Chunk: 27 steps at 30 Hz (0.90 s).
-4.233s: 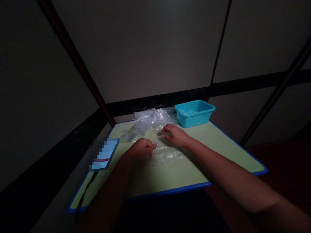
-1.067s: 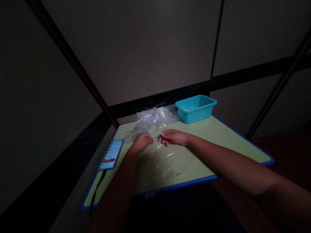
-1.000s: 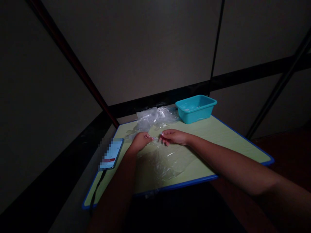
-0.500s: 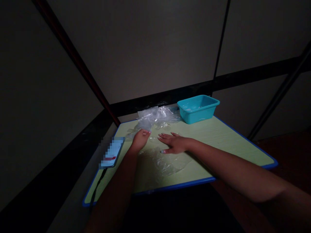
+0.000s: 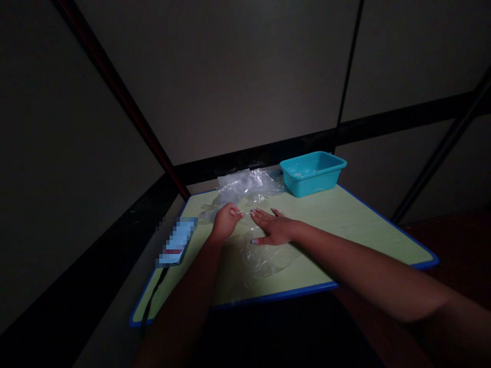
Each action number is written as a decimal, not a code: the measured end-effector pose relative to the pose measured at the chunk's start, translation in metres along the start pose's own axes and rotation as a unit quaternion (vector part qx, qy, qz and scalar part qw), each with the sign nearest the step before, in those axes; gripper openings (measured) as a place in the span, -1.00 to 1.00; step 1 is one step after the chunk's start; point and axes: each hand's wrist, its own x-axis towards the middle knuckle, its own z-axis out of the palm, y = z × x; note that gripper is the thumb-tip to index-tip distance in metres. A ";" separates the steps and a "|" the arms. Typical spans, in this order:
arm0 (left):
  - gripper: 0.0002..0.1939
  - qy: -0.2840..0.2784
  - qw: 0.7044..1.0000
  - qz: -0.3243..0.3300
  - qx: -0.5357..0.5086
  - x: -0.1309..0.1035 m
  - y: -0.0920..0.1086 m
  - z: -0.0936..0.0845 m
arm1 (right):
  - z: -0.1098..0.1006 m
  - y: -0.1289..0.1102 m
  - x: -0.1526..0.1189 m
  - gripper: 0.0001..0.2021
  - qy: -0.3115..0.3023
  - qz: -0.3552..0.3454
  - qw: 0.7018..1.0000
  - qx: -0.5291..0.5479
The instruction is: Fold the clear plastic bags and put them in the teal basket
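Observation:
A clear plastic bag [image 5: 264, 260] lies spread on the pale green tabletop, thin and wrinkled. My right hand [image 5: 274, 227] rests flat on it, fingers stretched toward the left. Just left of those fingertips, my left hand [image 5: 227, 221] is closed in a pinch on the far-left part of the bag. The fine edge between its fingers is hard to see. Beyond both hands, a heap of crumpled clear plastic bags [image 5: 245, 185] lies at the back of the table.
A turquoise plastic basin [image 5: 316, 179] stands at the back right of the blue-edged table [image 5: 368, 230]. A phone [image 5: 178, 243] with a blurred screen lies at the left edge, a dark cord [image 5: 155, 296] running below it. A panelled wall [image 5: 245, 92] rises behind.
My left hand has moved slightly right, closer to the fingertips of my right hand, still pinched. The right hand stays flat in nearly the same place.

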 end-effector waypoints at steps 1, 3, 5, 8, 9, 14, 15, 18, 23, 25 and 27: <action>-0.88 0.007 1.000 -0.002 0.000 0.000 0.000 -0.001 | 0.001 0.000 0.001 -0.08 0.002 0.006 1.000 -0.002; -0.89 0.023 1.000 -0.008 0.002 -0.001 -0.001 -0.002 | 0.002 0.001 0.003 -0.09 0.012 0.020 1.000 -0.004; -0.88 0.042 0.999 -0.018 0.007 -0.001 -0.002 -0.004 | 0.004 0.004 0.006 -0.11 0.025 0.034 0.999 -0.004; -0.85 0.073 0.997 -0.037 0.016 -0.004 -0.002 -0.011 | 0.005 0.010 0.011 -0.15 0.040 0.056 0.998 -0.001; -0.84 0.081 0.996 -0.043 0.018 -0.005 0.000 -0.014 | 0.005 0.011 0.012 -0.16 0.044 0.062 0.997 0.001; -0.82 0.015 0.999 -0.016 0.037 -0.029 0.018 -0.028 | 0.004 0.015 0.016 -0.18 0.050 0.073 0.996 0.014; -0.83 -0.019 0.998 0.027 0.061 -0.036 0.024 -0.028 | 0.003 0.015 0.016 -0.19 0.048 0.074 0.996 0.015; -0.74 -0.112 0.967 0.170 0.150 -0.054 0.040 -0.024 | 0.003 0.016 0.016 -0.21 0.045 0.076 0.996 0.017; -0.80 -0.232 0.936 0.201 0.175 -0.058 0.055 -0.023 | 0.004 0.017 0.017 -0.24 0.053 0.071 0.996 0.016; -0.80 -0.259 0.932 0.189 0.170 -0.057 0.054 -0.030 | 0.004 0.017 0.017 -0.24 0.056 0.069 0.996 0.014; -0.76 -0.271 0.932 0.169 0.170 -0.057 0.049 -0.038 | 0.003 0.017 0.017 -0.25 0.051 0.068 0.996 0.014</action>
